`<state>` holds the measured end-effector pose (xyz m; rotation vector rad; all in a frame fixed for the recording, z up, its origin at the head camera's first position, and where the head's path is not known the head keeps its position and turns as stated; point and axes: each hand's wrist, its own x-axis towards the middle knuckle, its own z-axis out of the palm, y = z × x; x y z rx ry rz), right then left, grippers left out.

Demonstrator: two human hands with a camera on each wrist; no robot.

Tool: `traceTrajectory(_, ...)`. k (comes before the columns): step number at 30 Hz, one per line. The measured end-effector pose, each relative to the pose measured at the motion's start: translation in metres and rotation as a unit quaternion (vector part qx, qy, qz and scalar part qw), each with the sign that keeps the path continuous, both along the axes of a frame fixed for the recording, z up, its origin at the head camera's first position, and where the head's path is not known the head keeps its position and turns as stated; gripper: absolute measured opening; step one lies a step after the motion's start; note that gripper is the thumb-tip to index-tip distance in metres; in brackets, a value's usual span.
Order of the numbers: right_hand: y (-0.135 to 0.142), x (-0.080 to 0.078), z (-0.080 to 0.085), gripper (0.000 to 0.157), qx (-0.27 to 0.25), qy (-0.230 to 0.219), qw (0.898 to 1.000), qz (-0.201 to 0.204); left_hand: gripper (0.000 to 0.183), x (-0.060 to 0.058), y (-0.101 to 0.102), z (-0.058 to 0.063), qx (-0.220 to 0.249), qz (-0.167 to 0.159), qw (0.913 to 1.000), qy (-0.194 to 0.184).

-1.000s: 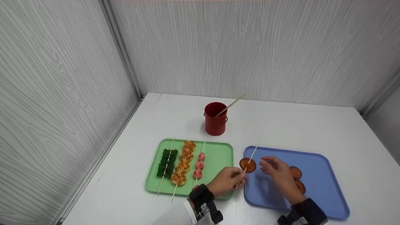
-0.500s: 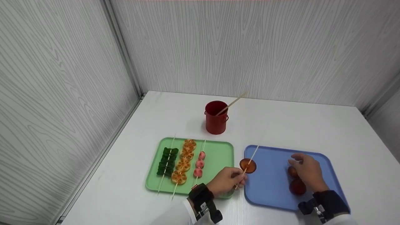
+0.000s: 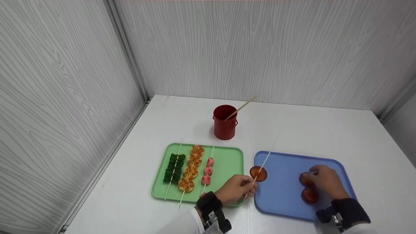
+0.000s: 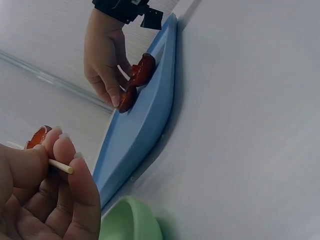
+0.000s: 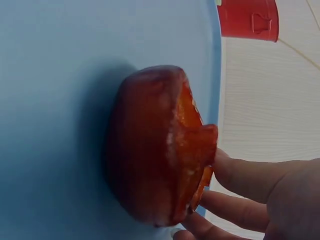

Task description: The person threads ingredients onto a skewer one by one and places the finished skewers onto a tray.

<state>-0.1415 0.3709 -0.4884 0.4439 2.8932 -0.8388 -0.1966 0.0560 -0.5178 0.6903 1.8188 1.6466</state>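
Note:
My left hand (image 3: 236, 189) pinches a thin wooden skewer (image 3: 266, 158) near its lower end, between thumb and fingers. One brown mushroom (image 3: 262, 177) is threaded on that skewer, just above the fingertips. Over the blue tray (image 3: 279, 198), my right hand (image 3: 329, 182) grips the farther of two loose mushrooms (image 3: 305, 180) by its edge, thumb and fingers around it. The nearer loose mushroom (image 3: 310, 195) lies beside it on the tray; it fills much of the right wrist view, stem (image 5: 197, 142) side toward the hand, and hides part of the grip.
Left of the blue tray lies a green tray (image 3: 227, 159) with skewers of green pieces (image 3: 174, 169), lotus root slices (image 3: 190, 172) and pink balls (image 3: 208, 170). Behind them stands a red bucket (image 3: 224, 130) with a skewer (image 3: 243, 105) leaning out. Walls bound the table's back and left.
My right hand has moved right, from beside the skewered mushroom to the loose mushrooms, and its fingers have come down on the farther one. The left hand and skewer have stayed nearly still.

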Motion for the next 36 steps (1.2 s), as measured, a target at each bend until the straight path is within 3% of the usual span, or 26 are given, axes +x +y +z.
traceTrajectory(8,-0.006,0.0,-0.001,0.027,0.02,0.005,1.0,0.01,0.021,0.0,0.0,-0.001,0.001,-0.002,1.0,0.004)
traceTrajectory(12,-0.009,-0.002,0.001,0.026,0.018,-0.002,1.0,0.014,0.021,0.001,-0.001,0.0,-0.001,0.002,1.0,-0.002)
traceTrajectory(23,-0.02,0.0,0.001,0.021,0.022,0.039,0.999,0.031,0.021,0.0,-0.001,-0.005,-0.006,0.003,1.0,0.002)
traceTrajectory(30,-0.027,-0.001,-0.001,0.015,0.025,0.094,0.994,0.044,0.02,0.003,-0.003,-0.003,-0.005,-0.003,1.0,0.005)
traceTrajectory(36,-0.035,-0.004,0.004,0.019,0.003,0.143,0.99,0.017,0.019,0.002,-0.005,-0.004,0.007,-0.014,0.9996,0.025)
